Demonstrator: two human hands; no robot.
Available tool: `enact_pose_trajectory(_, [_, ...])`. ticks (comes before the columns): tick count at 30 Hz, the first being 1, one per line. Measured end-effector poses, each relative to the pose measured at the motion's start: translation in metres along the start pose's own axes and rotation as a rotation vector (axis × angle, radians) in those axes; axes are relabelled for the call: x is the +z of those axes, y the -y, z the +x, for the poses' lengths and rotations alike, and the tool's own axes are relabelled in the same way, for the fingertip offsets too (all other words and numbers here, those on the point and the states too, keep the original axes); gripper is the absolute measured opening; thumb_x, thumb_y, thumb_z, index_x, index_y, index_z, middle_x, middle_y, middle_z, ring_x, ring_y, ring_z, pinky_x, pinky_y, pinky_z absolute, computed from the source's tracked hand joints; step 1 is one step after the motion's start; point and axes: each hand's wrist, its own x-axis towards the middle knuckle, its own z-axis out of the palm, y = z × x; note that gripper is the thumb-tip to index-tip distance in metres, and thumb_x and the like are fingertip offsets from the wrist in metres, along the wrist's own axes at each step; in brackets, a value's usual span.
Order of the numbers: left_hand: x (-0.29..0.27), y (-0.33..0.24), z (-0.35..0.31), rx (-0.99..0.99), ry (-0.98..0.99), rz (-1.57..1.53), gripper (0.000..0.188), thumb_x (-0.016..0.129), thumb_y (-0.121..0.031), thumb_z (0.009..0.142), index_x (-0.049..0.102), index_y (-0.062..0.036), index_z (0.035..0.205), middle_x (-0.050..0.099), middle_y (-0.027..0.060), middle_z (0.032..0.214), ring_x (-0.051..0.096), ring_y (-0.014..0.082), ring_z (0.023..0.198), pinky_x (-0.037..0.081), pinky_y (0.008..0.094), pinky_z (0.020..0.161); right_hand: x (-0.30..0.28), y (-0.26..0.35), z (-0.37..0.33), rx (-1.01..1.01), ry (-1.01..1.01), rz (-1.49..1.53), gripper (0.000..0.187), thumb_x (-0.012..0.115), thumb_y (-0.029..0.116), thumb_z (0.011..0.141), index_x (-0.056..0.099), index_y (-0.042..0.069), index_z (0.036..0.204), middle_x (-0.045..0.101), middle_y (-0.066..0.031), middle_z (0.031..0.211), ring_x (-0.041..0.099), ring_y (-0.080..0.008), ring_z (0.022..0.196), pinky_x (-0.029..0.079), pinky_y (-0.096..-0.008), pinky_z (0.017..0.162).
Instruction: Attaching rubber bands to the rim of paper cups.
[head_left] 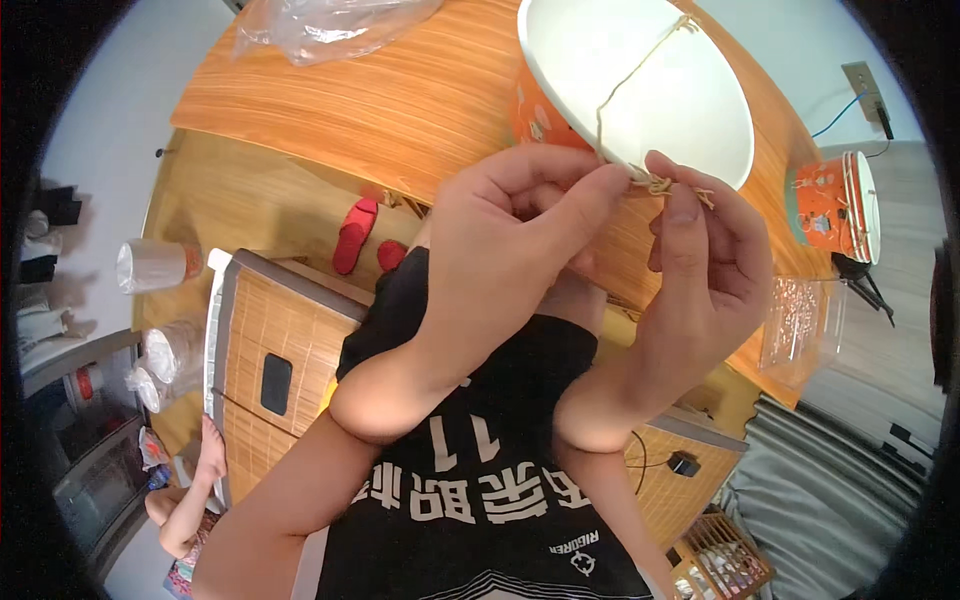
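A large paper bucket (685, 115), white inside and orange printed outside, lies tipped on the wooden table with its mouth toward me. A thin tan cord (624, 85) crosses its mouth from the far rim to the near rim. My left hand (505, 235) is closed, pinching the cord between thumb and forefinger at the near rim. Just to the right, my right hand (710, 260) is closed on the cord too, thumb against curled fingers. Between the fingertips sits a loose knot (655, 185) with short ends sticking out. The fingers partly hide the near rim.
A clear plastic bag (335, 25) lies at the table's far left. Stacked orange paper buckets (825, 205) and a clear plastic box (800, 325) stand to the right. Red slippers (355, 235) lie on the floor. Another person's leg (205, 465) shows at lower left.
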Motion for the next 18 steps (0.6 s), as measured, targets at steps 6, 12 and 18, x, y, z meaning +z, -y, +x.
enact_pose_trajectory(6, [-0.009,0.003,-0.006,0.091,-0.005,0.038,0.012,0.070,-0.007,0.089,0.068,0.0021,0.096,0.063,-0.0030,0.067,0.055,0.0008,0.058,0.040,0.0149,0.052,0.001,-0.004,0.002,-0.045,-0.010,-0.015,0.009,0.066,0.000,0.089,0.066,-0.002,0.098,0.072,-0.0087,0.094,0.063,-0.0072,0.079,0.046,-0.0175,0.068])
enact_pose_trajectory(12, [-0.018,-0.001,0.005,0.348,-0.013,-0.016,0.009,0.070,0.000,0.088,0.064,0.0008,0.095,0.066,-0.0017,0.078,0.054,-0.0009,0.061,0.041,0.0142,0.053,0.001,-0.006,0.002,-0.155,0.028,-0.293,0.009,0.064,-0.001,0.091,0.066,-0.004,0.098,0.071,-0.0141,0.097,0.065,-0.0116,0.085,0.050,-0.0211,0.077])
enact_pose_trajectory(18, [-0.027,-0.011,0.003,0.403,0.013,0.294,0.013,0.071,0.002,0.084,0.064,-0.0028,0.094,0.062,-0.0019,0.083,0.053,0.0030,0.072,0.042,0.0168,0.066,0.003,-0.016,0.006,-0.442,0.064,-0.434,0.008,0.070,-0.001,0.086,0.069,0.001,0.093,0.072,-0.0095,0.092,0.062,-0.0075,0.072,0.047,-0.0176,0.060])
